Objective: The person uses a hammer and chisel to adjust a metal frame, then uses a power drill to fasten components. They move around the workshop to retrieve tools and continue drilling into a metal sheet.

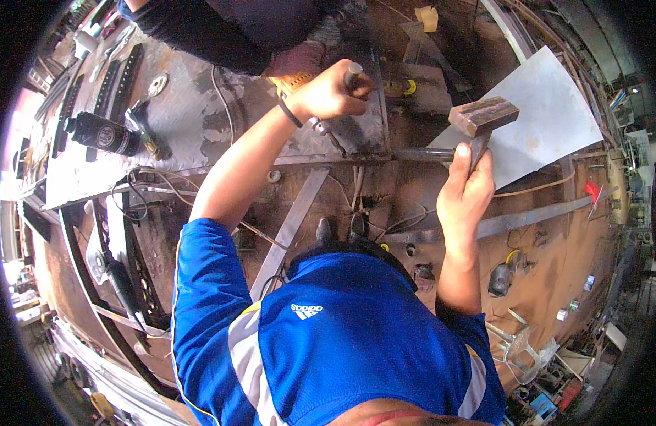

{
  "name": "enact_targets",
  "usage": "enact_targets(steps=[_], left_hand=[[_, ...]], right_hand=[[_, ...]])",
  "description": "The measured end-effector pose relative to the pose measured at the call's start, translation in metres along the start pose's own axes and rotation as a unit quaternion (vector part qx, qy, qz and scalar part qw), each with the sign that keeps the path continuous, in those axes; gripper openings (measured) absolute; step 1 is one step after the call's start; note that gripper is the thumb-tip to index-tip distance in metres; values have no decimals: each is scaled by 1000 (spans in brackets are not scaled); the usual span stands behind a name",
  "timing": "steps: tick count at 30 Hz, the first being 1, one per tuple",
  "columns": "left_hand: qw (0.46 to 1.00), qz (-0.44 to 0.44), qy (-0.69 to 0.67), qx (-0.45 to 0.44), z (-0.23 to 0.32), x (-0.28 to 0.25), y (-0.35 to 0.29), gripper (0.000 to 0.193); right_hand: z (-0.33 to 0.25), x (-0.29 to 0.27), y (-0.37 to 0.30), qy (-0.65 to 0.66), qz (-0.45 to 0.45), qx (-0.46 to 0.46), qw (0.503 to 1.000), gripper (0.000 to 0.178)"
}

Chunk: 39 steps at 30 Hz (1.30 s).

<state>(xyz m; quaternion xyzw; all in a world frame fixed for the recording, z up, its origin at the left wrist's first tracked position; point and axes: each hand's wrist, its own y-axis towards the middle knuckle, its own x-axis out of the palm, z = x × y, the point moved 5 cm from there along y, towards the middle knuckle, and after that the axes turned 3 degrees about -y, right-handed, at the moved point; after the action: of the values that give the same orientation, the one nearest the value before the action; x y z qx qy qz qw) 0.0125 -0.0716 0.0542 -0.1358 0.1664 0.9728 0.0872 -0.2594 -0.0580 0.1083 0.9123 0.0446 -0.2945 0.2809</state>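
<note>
My left hand (335, 94) is wrapped round a short dark bar with a round end (353, 75), above the metal table's edge; its lower part is hidden by my fingers. Close beside that hand is a yellow power drill (294, 81). Its chuck (319, 128) and bit point down toward the edge. My right hand (466, 188) grips a hammer (484, 117) by the handle, with its blocky, worn head raised. A dark rod (423, 154) runs along the table's edge toward my right hand; whether they touch, I cannot tell.
Another person's dark sleeve (193, 35) reaches in across the table (186, 106). A black bottle (104, 135) and another tool (147, 128) lie on the left. To the right is a pale metal sheet (548, 121). Cables and a flat bar (292, 227) lie near my feet.
</note>
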Motion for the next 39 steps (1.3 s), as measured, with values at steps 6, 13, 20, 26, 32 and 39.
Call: enact_targets(steps=[6,13,20,26,32,39], left_hand=[[998,41,-3,-56,-36,-5,-16,32],[997,50,33,-58,-35,-6,-19,26],[998,-9,65,2,-33,2,-23,24],[997,-40,58,1,-37,12,-25,21],[991,-40,102,79,-30,13,-23,19],[984,60,167,21,-61,15,-25,25]], right_hand=[[17,15,-16,11,-29,13,999,27],[6,35,-22,29,-61,-3,998,29],[-2,46,-25,-3,-95,21,995,32],[-43,29,-10,50,-114,-72,990,30],[-68,2,-10,137,-3,-124,983,37],[-27,46,-7,-82,-97,-44,991,35]])
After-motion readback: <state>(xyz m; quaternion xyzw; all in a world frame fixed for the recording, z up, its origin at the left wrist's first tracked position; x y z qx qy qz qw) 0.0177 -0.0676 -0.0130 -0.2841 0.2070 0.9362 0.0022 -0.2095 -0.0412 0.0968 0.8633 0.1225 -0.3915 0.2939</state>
